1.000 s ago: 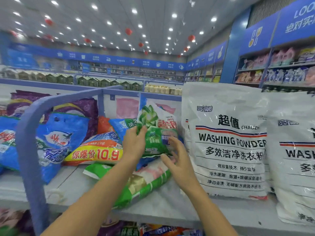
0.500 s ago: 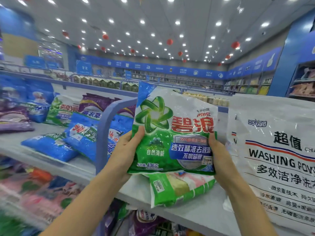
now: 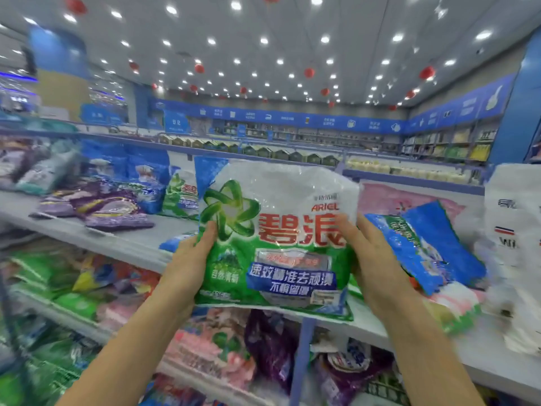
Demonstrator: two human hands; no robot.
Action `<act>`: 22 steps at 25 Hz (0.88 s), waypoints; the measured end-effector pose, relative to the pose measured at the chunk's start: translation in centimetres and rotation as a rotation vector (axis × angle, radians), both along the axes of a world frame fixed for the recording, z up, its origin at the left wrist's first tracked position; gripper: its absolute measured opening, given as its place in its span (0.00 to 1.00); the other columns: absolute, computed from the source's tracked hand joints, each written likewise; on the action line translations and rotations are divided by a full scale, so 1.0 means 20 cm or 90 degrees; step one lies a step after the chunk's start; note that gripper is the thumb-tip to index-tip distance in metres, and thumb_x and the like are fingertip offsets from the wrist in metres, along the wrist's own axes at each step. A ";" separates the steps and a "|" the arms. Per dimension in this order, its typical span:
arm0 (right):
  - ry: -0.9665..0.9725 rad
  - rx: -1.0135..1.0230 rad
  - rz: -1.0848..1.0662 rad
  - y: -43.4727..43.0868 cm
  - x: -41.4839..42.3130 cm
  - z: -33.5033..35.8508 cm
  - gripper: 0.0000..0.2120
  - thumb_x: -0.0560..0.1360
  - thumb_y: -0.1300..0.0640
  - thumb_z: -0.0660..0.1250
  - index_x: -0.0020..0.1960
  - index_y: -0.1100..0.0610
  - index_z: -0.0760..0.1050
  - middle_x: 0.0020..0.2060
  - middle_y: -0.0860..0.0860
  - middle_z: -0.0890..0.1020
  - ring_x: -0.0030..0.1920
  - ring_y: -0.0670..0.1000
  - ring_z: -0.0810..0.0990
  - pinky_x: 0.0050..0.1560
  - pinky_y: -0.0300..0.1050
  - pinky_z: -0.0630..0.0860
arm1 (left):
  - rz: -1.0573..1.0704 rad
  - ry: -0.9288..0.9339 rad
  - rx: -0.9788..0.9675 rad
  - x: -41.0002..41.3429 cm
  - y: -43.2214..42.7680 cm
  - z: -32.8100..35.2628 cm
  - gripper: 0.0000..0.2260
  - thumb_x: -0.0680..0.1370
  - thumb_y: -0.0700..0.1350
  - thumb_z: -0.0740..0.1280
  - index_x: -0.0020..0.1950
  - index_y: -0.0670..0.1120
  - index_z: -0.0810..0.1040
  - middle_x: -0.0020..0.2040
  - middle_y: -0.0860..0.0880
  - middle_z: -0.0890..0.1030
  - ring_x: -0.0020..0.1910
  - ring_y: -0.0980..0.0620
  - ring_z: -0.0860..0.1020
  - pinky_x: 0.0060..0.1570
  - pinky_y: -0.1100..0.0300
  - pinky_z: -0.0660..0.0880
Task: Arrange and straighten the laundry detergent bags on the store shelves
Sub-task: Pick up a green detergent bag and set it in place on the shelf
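A green and white Ariel detergent bag (image 3: pixel 275 238) is held upright in front of me, above the shelf edge. My left hand (image 3: pixel 190 265) grips its left side and my right hand (image 3: pixel 371 259) grips its right side. Behind the right hand a blue detergent bag (image 3: pixel 433 244) leans on a pink and green bag (image 3: pixel 456 303) lying on the grey shelf (image 3: pixel 123 241). Another green Ariel bag (image 3: pixel 180 194) stands at the back of the shelf, beside blue bags (image 3: pixel 146 171). Purple bags (image 3: pixel 99 206) lie flat to the left.
A large white washing powder bag (image 3: pixel 512 230) stands at the right edge. Lower shelves hold mixed pink, green and purple bags (image 3: pixel 234 353). A blue upright post (image 3: pixel 300 356) divides the lower shelf. Store aisles and blue wall signs lie beyond.
Both hands took the green Ariel bag from the pile and raised it upright off the shelf. My view has swung left along the shelf, and the white bag has slid to the right edge.
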State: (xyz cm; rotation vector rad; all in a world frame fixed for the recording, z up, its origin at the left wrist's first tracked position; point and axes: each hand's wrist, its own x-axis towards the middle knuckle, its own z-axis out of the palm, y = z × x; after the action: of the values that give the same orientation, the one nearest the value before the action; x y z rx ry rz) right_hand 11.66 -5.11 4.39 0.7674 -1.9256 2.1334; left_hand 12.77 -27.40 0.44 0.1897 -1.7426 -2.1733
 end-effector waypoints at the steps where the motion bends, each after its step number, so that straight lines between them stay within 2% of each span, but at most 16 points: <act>1: -0.018 0.007 -0.019 -0.13 0.00 0.00 0.25 0.65 0.36 0.65 0.56 0.51 0.77 0.51 0.46 0.84 0.53 0.46 0.82 0.55 0.46 0.78 | 0.012 -0.015 -0.026 0.03 -0.12 -0.02 0.26 0.69 0.67 0.65 0.53 0.48 0.80 0.54 0.42 0.82 0.51 0.41 0.81 0.55 0.41 0.75; 2: -0.031 0.009 -0.036 -0.25 -0.01 0.00 0.31 0.64 0.31 0.64 0.58 0.50 0.77 0.54 0.48 0.83 0.56 0.49 0.81 0.59 0.51 0.76 | 0.015 -0.018 -0.052 0.06 -0.21 -0.03 0.23 0.72 0.65 0.63 0.50 0.47 0.80 0.52 0.42 0.83 0.50 0.42 0.81 0.55 0.41 0.76; 3: -0.043 -0.003 -0.045 -0.39 0.00 -0.01 0.30 0.64 0.30 0.62 0.56 0.50 0.78 0.53 0.49 0.83 0.55 0.50 0.81 0.59 0.53 0.75 | 0.028 -0.018 -0.068 0.09 -0.33 -0.05 0.20 0.75 0.62 0.61 0.48 0.47 0.80 0.49 0.42 0.83 0.48 0.42 0.82 0.55 0.42 0.76; 4: -0.061 -0.032 -0.045 -0.50 -0.01 -0.03 0.25 0.67 0.34 0.61 0.52 0.51 0.79 0.48 0.50 0.84 0.50 0.51 0.83 0.56 0.54 0.77 | 0.036 -0.024 -0.072 0.12 -0.43 -0.06 0.20 0.76 0.61 0.60 0.47 0.47 0.80 0.48 0.42 0.83 0.48 0.42 0.82 0.55 0.42 0.76; 6: -0.120 -0.118 -0.025 -0.72 -0.02 -0.06 0.18 0.74 0.43 0.60 0.49 0.57 0.78 0.42 0.53 0.85 0.41 0.52 0.84 0.47 0.52 0.80 | 0.048 -0.045 -0.083 0.16 -0.62 -0.09 0.26 0.73 0.67 0.60 0.53 0.45 0.78 0.52 0.43 0.81 0.51 0.43 0.80 0.56 0.42 0.75; 8: -0.172 -0.165 -0.014 -0.91 -0.04 -0.07 0.16 0.76 0.48 0.62 0.52 0.60 0.77 0.43 0.56 0.84 0.38 0.52 0.83 0.40 0.47 0.80 | 0.065 -0.057 -0.083 0.19 -0.79 -0.11 0.36 0.67 0.73 0.61 0.59 0.45 0.74 0.55 0.46 0.78 0.56 0.44 0.78 0.59 0.41 0.73; 9: -0.177 -0.171 -0.010 -1.00 -0.05 -0.07 0.14 0.76 0.49 0.62 0.51 0.60 0.77 0.42 0.56 0.84 0.37 0.52 0.83 0.37 0.46 0.80 | 0.078 -0.066 -0.084 0.18 -0.89 -0.13 0.37 0.66 0.74 0.60 0.60 0.45 0.74 0.56 0.47 0.78 0.57 0.44 0.77 0.60 0.41 0.72; 12: -0.140 -0.153 -0.029 -1.20 -0.12 -0.06 0.08 0.75 0.56 0.65 0.43 0.60 0.77 0.32 0.53 0.84 0.31 0.51 0.82 0.32 0.44 0.81 | 0.077 -0.080 -0.085 0.16 -1.10 -0.17 0.33 0.66 0.74 0.60 0.55 0.48 0.77 0.54 0.46 0.81 0.54 0.44 0.79 0.59 0.42 0.72; 15: -0.028 -0.113 -0.100 -1.35 -0.22 -0.08 0.10 0.74 0.58 0.67 0.35 0.61 0.75 0.26 0.51 0.81 0.27 0.50 0.80 0.28 0.44 0.79 | 0.061 -0.114 -0.101 0.06 -1.26 -0.25 0.45 0.54 0.81 0.58 0.58 0.50 0.78 0.56 0.48 0.81 0.56 0.45 0.79 0.62 0.42 0.71; 17: -0.005 -0.107 -0.143 -1.42 -0.30 -0.11 0.14 0.74 0.57 0.67 0.32 0.59 0.72 0.23 0.49 0.79 0.24 0.48 0.78 0.25 0.42 0.77 | 0.012 -0.141 -0.095 -0.03 -1.32 -0.31 0.48 0.53 0.81 0.57 0.62 0.51 0.75 0.60 0.50 0.79 0.59 0.47 0.77 0.64 0.44 0.70; 19: -0.020 -0.136 -0.156 -1.49 -0.39 -0.14 0.15 0.75 0.56 0.65 0.31 0.58 0.72 0.22 0.49 0.78 0.22 0.47 0.78 0.23 0.40 0.76 | -0.033 -0.144 -0.074 -0.16 -1.37 -0.33 0.41 0.59 0.79 0.58 0.61 0.52 0.77 0.60 0.50 0.80 0.58 0.48 0.78 0.64 0.45 0.70; 21: -0.030 -0.160 -0.170 -1.55 -0.51 -0.13 0.16 0.76 0.54 0.65 0.30 0.56 0.74 0.22 0.49 0.79 0.22 0.48 0.78 0.23 0.40 0.76 | -0.086 -0.118 -0.028 -0.29 -1.40 -0.30 0.24 0.72 0.67 0.57 0.54 0.52 0.80 0.52 0.50 0.84 0.52 0.49 0.82 0.59 0.49 0.74; 22: -0.030 -0.157 -0.183 -1.58 -0.58 -0.12 0.17 0.76 0.54 0.65 0.29 0.56 0.74 0.22 0.49 0.79 0.22 0.47 0.78 0.23 0.40 0.76 | -0.092 -0.118 -0.006 -0.37 -1.43 -0.28 0.21 0.75 0.63 0.56 0.52 0.52 0.80 0.48 0.50 0.85 0.50 0.49 0.83 0.57 0.50 0.75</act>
State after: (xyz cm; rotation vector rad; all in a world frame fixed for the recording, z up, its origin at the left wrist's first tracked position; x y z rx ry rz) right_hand 0.04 -36.66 2.09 0.3722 -1.6334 2.1648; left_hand 5.35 -56.04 -5.19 0.2794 -1.9219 -2.3130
